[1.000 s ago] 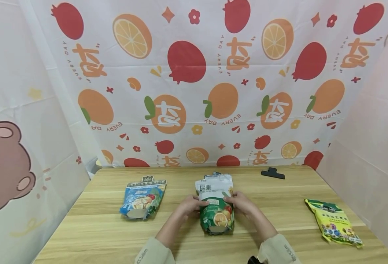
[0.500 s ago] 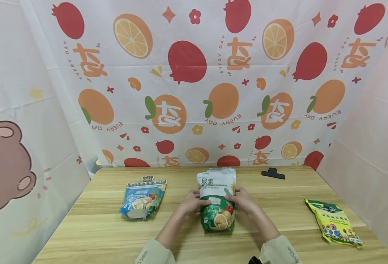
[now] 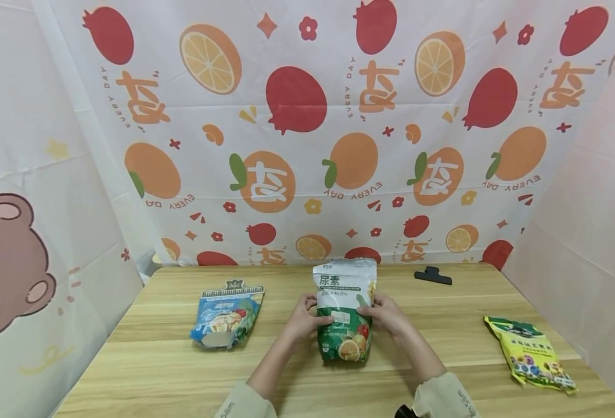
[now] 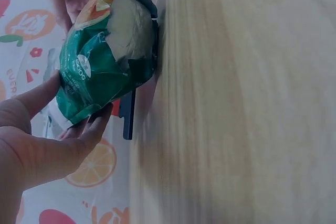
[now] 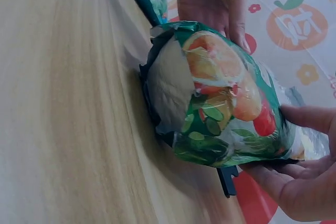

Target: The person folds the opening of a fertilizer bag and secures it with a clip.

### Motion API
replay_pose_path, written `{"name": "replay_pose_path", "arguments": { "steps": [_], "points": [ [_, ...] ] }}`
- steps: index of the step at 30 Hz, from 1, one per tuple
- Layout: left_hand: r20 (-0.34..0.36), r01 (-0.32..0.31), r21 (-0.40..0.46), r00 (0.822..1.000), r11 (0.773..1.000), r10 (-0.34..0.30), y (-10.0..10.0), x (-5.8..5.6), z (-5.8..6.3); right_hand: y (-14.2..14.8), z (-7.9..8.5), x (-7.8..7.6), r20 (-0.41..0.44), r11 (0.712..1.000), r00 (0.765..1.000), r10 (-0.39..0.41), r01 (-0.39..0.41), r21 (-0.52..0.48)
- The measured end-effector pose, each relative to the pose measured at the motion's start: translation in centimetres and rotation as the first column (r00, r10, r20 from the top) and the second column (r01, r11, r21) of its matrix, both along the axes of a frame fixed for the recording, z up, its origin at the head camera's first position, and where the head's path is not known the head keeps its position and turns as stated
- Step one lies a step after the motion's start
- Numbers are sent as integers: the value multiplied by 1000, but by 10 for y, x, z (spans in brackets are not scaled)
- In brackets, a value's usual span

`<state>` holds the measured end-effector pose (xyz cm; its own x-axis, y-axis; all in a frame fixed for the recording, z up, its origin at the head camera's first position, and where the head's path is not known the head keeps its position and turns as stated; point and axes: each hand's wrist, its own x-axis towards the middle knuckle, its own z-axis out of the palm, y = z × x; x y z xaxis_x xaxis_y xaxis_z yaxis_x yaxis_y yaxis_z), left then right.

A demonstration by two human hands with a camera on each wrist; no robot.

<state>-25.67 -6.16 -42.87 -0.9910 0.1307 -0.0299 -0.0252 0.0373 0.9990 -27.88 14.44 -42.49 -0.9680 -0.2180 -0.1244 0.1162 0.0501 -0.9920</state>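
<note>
At the table's middle stands a green-and-white bag of urea fertilizer [image 3: 345, 325], leaning back a little, with fruit and vegetables printed on its front. My left hand [image 3: 303, 319] grips its left side, thumb on the front and fingers round the back. On the opposite side my right hand [image 3: 385, 313] holds it the same way. Both wrist views show the bag's pale underside [image 4: 131, 27] facing the cameras, close to the wood. In the right wrist view, the right hand's thumb and fingers [image 5: 307, 116] press the bag from two sides.
A blue bag [image 3: 226, 319] with a stiff top strip lies to the left. On the right lies a yellow-and-green bag [image 3: 532, 353]. A black clip [image 3: 432, 275] sits near the far edge of the wooden table [image 3: 145, 360]. A fruit-print curtain [image 3: 297, 162] hangs behind.
The bag's top has come up and unfolded, so more of its white part and print shows. Its base has shifted slightly away, both hands moving along with it.
</note>
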Motion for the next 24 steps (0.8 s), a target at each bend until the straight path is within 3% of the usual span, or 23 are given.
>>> {"name": "replay_pose_path", "arguments": {
  "steps": [7, 24],
  "points": [
    [-30, 8, 16, 1000, 1000, -8, 1, 0, -1, 5, -3, -1, 8, 997, 997, 76, -76, 0],
    [-22, 36, 11, 999, 999, -36, 1, 1, 4, -5, 1, 7, -8, 999, 1000, -22, 22, 42]
  ]
}}
